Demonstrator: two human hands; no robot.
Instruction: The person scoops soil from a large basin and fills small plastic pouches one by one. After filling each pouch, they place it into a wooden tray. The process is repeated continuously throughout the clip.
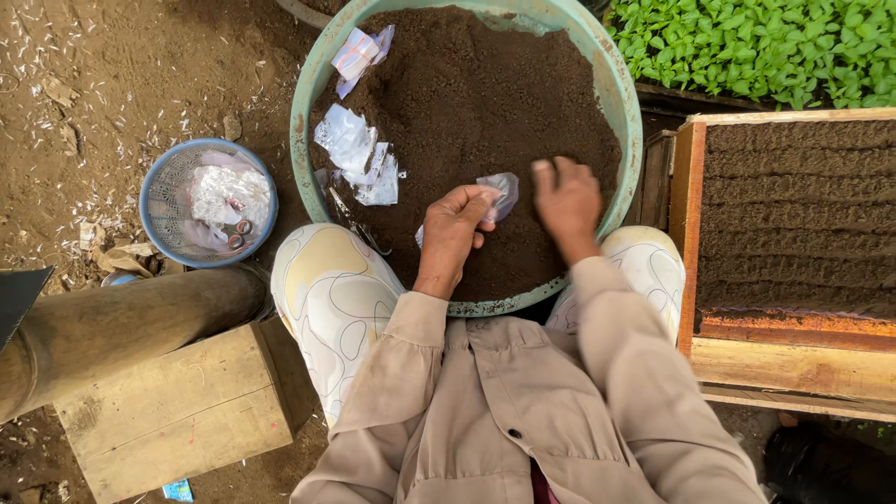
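Between your knees sits a big pale green basin (611, 84), filled almost to the rim with dark, fine soil (485, 103). To your right a wooden tray (747, 359) holds the same dark soil raked into furrows, and beyond it a bed of green seedlings (756, 42) spreads across the upper right corner. At your left a thick log (112, 327) lies across a wooden block (177, 411), and a round blue basket (154, 191) with crumpled plastic inside stands on the bare earth just beside the basin. Several torn, empty packets (359, 154) lie on the soil along the basin's left side. Your left hand (455, 229) is curled over the soil with its fingers pinched on a small clear plastic packet (502, 191), holding it up near the middle of the basin. Your right hand (567, 201) hovers just beside the packet, blurred, fingers bent loosely and holding nothing that shows.
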